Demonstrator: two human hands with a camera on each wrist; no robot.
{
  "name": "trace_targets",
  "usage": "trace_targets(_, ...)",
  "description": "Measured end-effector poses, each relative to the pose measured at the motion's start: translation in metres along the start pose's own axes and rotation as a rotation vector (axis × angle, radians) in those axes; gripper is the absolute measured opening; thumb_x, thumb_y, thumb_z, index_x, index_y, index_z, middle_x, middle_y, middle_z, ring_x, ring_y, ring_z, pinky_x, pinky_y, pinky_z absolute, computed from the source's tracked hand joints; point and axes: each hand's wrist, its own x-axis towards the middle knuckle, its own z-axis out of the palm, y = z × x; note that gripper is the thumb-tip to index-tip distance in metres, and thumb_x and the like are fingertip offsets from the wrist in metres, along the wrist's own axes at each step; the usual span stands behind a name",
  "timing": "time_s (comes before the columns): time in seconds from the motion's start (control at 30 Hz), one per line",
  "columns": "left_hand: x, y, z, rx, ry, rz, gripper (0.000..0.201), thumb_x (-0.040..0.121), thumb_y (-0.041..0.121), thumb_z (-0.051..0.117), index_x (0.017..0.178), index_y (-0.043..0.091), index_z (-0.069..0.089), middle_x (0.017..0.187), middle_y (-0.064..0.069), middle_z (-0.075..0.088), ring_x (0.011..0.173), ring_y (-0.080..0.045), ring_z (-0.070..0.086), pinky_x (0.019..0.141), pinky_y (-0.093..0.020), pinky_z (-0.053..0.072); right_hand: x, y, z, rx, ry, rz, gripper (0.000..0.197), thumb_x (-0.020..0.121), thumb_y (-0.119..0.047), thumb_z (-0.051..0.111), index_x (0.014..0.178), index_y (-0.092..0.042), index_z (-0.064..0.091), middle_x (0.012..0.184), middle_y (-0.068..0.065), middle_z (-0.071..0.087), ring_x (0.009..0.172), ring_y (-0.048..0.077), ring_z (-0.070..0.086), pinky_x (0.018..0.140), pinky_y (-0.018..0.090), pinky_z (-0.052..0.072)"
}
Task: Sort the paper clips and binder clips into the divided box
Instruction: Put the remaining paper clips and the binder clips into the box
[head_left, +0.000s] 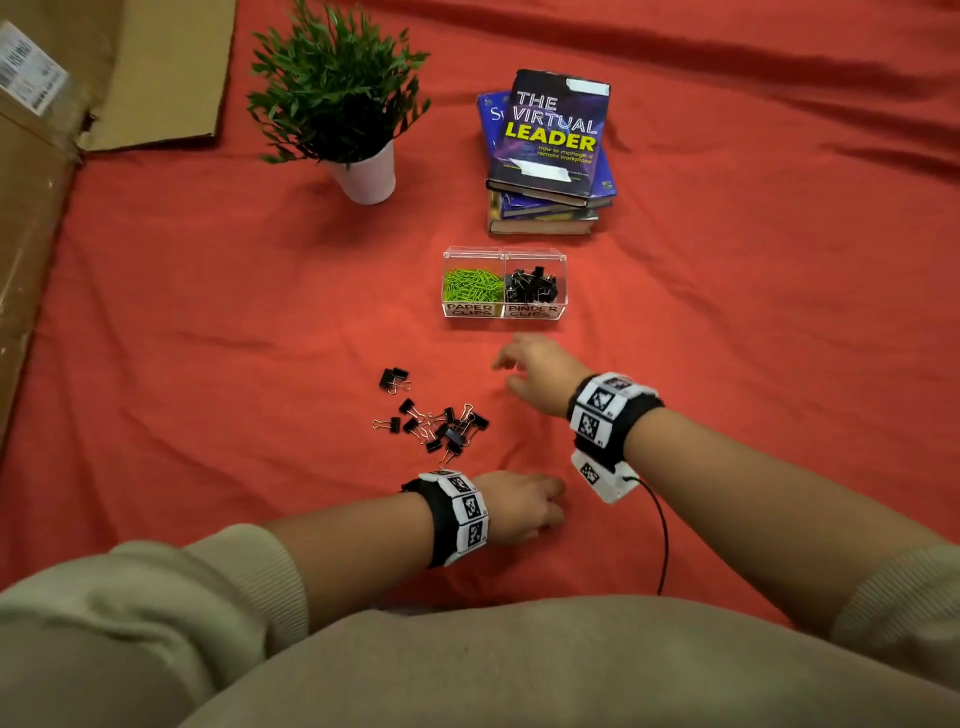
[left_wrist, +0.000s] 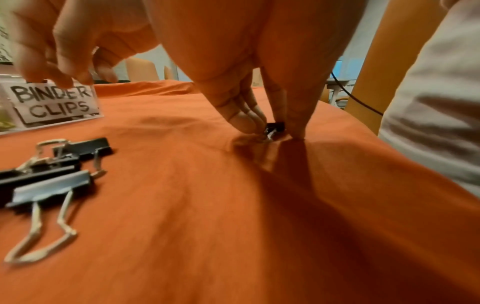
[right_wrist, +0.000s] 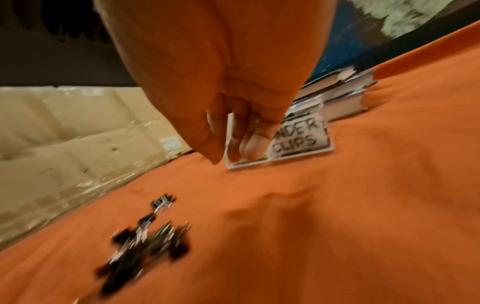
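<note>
A clear divided box stands mid-cloth, with green paper clips in its left cell and black binder clips in its right cell. Several loose binder clips lie in a pile nearer me; the left wrist view shows that pile close up. My left hand is down on the cloth to the right of the pile. There my left hand pinches one small black binder clip. My right hand hovers just in front of the box, fingers relaxed and holding nothing.
A potted plant and a stack of books stand behind the box. Flat cardboard lies along the left side. A black cable hangs from my right wrist. Red cloth covers the whole surface.
</note>
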Motion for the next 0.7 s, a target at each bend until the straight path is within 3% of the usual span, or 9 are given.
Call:
trace_targets(0.1, -0.007, 0.000, 0.003, 0.004, 0.030, -0.067, 0.023, 0.093, 0.014, 0.048, 0.110, 0.002, 0.056, 0.120, -0.019, 0.047, 0.103, -0.037, 0.054, 0.080, -0.046, 0.050, -0.010, -0.009, 0.028, -0.002, -0.111, -0.103, 0.027, 0.088, -0.010, 0.053, 0.111, -0.010, 0.065, 0.109, 0.009, 0.061, 0.107, 0.025, 0.052, 0.097, 0.038, 0.042)
trace_targets(0.2, -0.018, -0.008, 0.005, 0.043, 0.055, -0.102, 0.021, 0.093, 0.015, 0.047, 0.109, 0.005, 0.056, 0.119, -0.014, 0.051, 0.105, -0.035, 0.053, 0.077, -0.046, 0.049, -0.010, -0.014, 0.045, -0.018, -0.157, -0.161, 0.044, 0.083, -0.001, 0.051, 0.124, -0.012, 0.058, 0.120, 0.008, 0.056, 0.113, 0.028, 0.048, 0.100, 0.038, 0.040)
trace_targets(0.27, -0.028, -0.015, 0.006, 0.019, 0.128, -0.129, 0.021, 0.090, 0.017, 0.049, 0.107, 0.008, 0.057, 0.114, -0.013, 0.054, 0.103, -0.033, 0.054, 0.076, -0.044, 0.050, -0.008, -0.015, 0.050, -0.080, -0.194, -0.199, 0.055, 0.078, 0.002, 0.050, 0.130, -0.015, 0.053, 0.127, 0.006, 0.052, 0.116, 0.028, 0.045, 0.103, 0.037, 0.038)
trace_targets(0.33, -0.041, -0.024, 0.006, -0.010, 0.232, -0.183, 0.022, 0.086, 0.021, 0.053, 0.104, 0.009, 0.058, 0.110, -0.012, 0.056, 0.101, -0.032, 0.056, 0.076, -0.043, 0.051, -0.006, -0.017, 0.052, -0.152, -0.223, -0.228, 0.053, 0.082, -0.003, 0.052, 0.133, -0.015, 0.051, 0.130, 0.007, 0.050, 0.117, 0.028, 0.044, 0.104, 0.034, 0.034)
trace_targets(0.43, -0.063, -0.045, 0.004, -0.056, 0.377, -0.292, 0.029, 0.083, 0.025, 0.058, 0.107, 0.009, 0.056, 0.114, -0.011, 0.055, 0.104, -0.030, 0.056, 0.079, -0.040, 0.051, -0.006, -0.017, 0.054, -0.164, -0.212, -0.269, 0.039, 0.086, -0.012, 0.054, 0.125, -0.009, 0.057, 0.122, 0.012, 0.054, 0.111, 0.032, 0.050, 0.099, 0.034, 0.032)
trace_targets(0.53, -0.083, -0.070, -0.004, -0.149, 0.502, -0.464, 0.024, 0.084, 0.026, 0.059, 0.105, 0.016, 0.055, 0.109, -0.004, 0.053, 0.098, -0.026, 0.058, 0.077, -0.037, 0.047, -0.009, -0.014, 0.056, -0.144, -0.175, -0.259, 0.030, 0.084, -0.009, 0.056, 0.113, -0.003, 0.061, 0.112, 0.016, 0.057, 0.102, 0.036, 0.054, 0.091, 0.039, 0.038)
trace_targets(0.7, -0.103, -0.123, -0.010, -0.343, 0.669, -0.817, 0.040, 0.084, 0.019, 0.064, 0.122, 0.017, 0.051, 0.119, -0.004, 0.054, 0.109, -0.023, 0.056, 0.095, -0.036, 0.046, -0.013, -0.012, 0.056, -0.103, -0.170, -0.154, 0.024, 0.080, -0.005, 0.057, 0.103, -0.003, 0.062, 0.106, 0.015, 0.056, 0.099, 0.032, 0.055, 0.085, 0.039, 0.045)
